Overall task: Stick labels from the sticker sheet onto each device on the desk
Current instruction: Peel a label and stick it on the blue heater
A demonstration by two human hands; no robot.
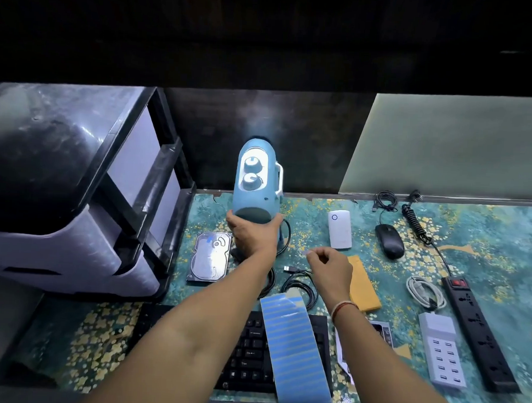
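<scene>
Nearest the camera, at bottom centre of the frame, the sticker sheet (293, 353) lies over the keyboard (250, 351), its far corner curled up. Both forearms reach forward over it.

The left hand (252, 234) grips the lower end of the blue lamp (256, 182), fingers wrapped round it, holding it raised and tilted at centre frame. The right hand (329, 266) is just right of it, thumb and forefinger pinched together on what looks like a small label (304, 252); the label itself is too small to confirm.

Judgement: the step in hand is sticking that label on the lamp. The lamp should be held steady, and the label set on a smooth blue face clear of the two knobs (251, 171) and the white handle (279, 179), then pressed down from one edge.

Outward: a hard drive (209, 257) lies lower left of the lamp, black cables (300, 284) beneath the hands, a white box (339, 230) and mouse (389, 240) to the right, a power strip (479, 332) and charger (441, 352) at far right. A printer (59, 190) closes off the left side. The dark wall behind the lamp limits forward reach; open room lies above the desk (503, 244) surface.
</scene>
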